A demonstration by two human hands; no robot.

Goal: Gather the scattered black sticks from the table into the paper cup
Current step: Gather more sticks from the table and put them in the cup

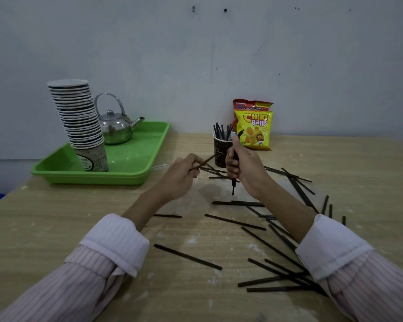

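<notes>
Nearest us loose black sticks (187, 256) scatter the tabletop (56, 228), beyond them our left hand (180, 176) pinches one stick (201, 164), our right hand (243, 169) grips an upright bundle (233, 185), the paper cup (220, 151) just behind.

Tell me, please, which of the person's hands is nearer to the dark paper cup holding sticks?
Right. The right hand, gripping a bundle of sticks, overlaps the paper cup on its right side. The left hand, pinching one stick, is apart, to the cup's left.

Head view, forward-down, near table (56, 228).
</notes>
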